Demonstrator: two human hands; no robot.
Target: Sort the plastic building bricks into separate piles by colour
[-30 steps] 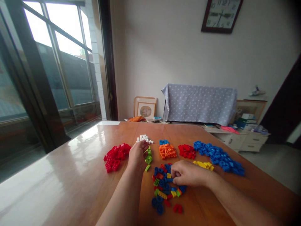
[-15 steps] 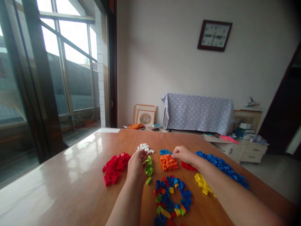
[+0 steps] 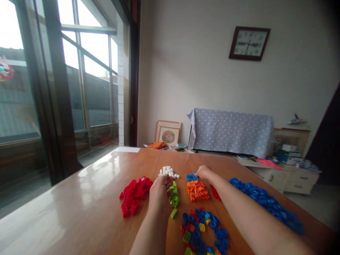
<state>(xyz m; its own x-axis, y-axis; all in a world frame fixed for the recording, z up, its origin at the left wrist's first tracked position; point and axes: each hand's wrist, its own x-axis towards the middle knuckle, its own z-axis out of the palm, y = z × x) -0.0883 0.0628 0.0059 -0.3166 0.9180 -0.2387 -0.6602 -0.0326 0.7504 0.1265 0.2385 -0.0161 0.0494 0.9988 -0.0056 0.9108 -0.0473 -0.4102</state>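
Note:
My left hand (image 3: 159, 189) is over the table between the red brick pile (image 3: 135, 194) and the green bricks (image 3: 174, 198), its fingers curled; what it holds, if anything, is hidden. White bricks (image 3: 168, 172) lie just beyond it. My right hand (image 3: 204, 172) pinches a small blue brick (image 3: 195, 173) at the edge of the light blue bricks (image 3: 190, 177). Orange bricks (image 3: 197, 190) sit just nearer to me. A few red bricks (image 3: 214, 192) show beside my right forearm.
A mixed ring of blue, red, yellow and green pieces (image 3: 223, 233) lies near the front of the wooden table (image 3: 92, 205). A long dark blue pile (image 3: 265, 200) stretches along the right. Behind the table stand a cloth-covered object (image 3: 231, 131) and a cabinet (image 3: 294, 180).
The view has shifted, so the table things appear lower and farther right. My right hand is now at the light blue bricks, and my right forearm covers the yellow bricks.

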